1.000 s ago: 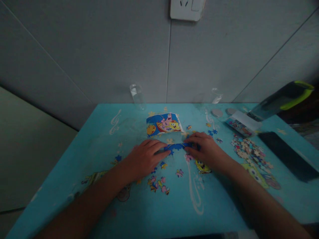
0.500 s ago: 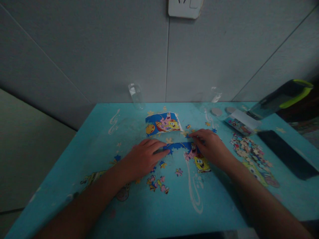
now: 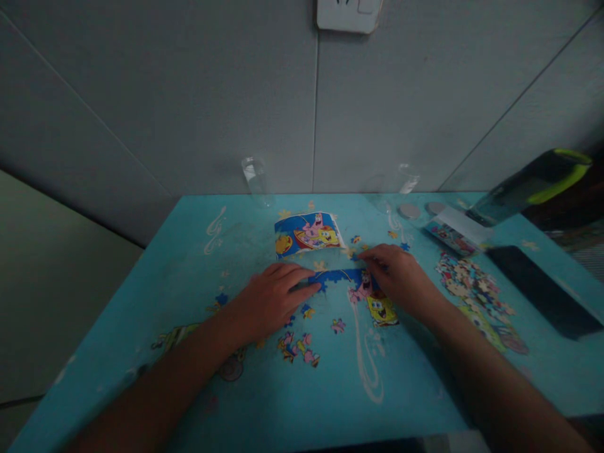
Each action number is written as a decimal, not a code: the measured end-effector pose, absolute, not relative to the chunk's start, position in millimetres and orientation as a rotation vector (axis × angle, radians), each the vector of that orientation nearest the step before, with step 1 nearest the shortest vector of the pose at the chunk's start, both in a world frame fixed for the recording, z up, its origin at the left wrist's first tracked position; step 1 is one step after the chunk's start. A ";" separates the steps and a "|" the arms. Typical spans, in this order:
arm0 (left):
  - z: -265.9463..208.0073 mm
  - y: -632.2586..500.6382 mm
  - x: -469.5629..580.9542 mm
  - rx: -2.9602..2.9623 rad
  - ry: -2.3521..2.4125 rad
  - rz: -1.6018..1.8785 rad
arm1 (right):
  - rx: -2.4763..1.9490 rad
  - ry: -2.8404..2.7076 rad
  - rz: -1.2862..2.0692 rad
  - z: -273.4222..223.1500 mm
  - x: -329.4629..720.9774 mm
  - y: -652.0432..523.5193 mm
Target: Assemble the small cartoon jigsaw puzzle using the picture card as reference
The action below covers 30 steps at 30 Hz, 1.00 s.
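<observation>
A partly joined jigsaw puzzle (image 3: 337,275) lies on the table, a blue strip across its top and a yellow cartoon figure at its lower right. My left hand (image 3: 276,296) rests at the strip's left end, thumb and fingers stretched out and apart, fingertips touching it. My right hand (image 3: 396,270) is over the puzzle's right side, its fingers pinched at a small blue puzzle piece (image 3: 355,257) just above the strip; the palm hides part of the puzzle. Behind lies a curled reference picture (image 3: 309,234). Loose puzzle pieces (image 3: 299,348) lie in front of the puzzle.
A heap of mixed pieces (image 3: 472,283) lies at the right, beside a dark flat case (image 3: 542,289). Farther back are a picture card (image 3: 450,238), round lids (image 3: 409,211), a bottle (image 3: 528,189) and a clear tube (image 3: 255,181) near the wall.
</observation>
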<state>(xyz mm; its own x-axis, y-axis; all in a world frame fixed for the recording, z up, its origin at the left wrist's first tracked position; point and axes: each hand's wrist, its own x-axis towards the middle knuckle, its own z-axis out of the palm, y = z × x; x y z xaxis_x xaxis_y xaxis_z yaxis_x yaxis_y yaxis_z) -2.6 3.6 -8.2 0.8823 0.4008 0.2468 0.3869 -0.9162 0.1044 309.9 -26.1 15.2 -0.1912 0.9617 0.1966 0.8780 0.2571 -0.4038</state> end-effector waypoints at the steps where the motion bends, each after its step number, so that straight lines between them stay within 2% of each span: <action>1: -7.9 3.5 -2.7 2.993 0.630 0.404 | -1.675 -2.125 0.277 15.4 309.8 -26.2; 19: -8.3 5.1 -3.1 3.013 0.619 0.388 | -1.652 -2.119 0.318 16.5 308.8 -27.6; 24: -9.6 5.3 -2.9 3.014 0.607 0.430 | -1.530 -2.201 0.391 14.8 305.8 -27.1; 30: -10.1 5.8 -2.4 3.001 0.605 0.431 | -1.529 -2.366 0.315 5.6 307.0 -26.3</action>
<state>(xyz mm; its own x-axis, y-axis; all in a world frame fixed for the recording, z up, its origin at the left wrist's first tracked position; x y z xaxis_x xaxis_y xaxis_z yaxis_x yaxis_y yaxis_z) -2.4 5.8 -10.1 0.8845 0.3867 0.2608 0.3727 -0.9222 0.1034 307.0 -26.3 5.6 -0.3850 0.9129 0.1352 0.8458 0.4077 -0.3440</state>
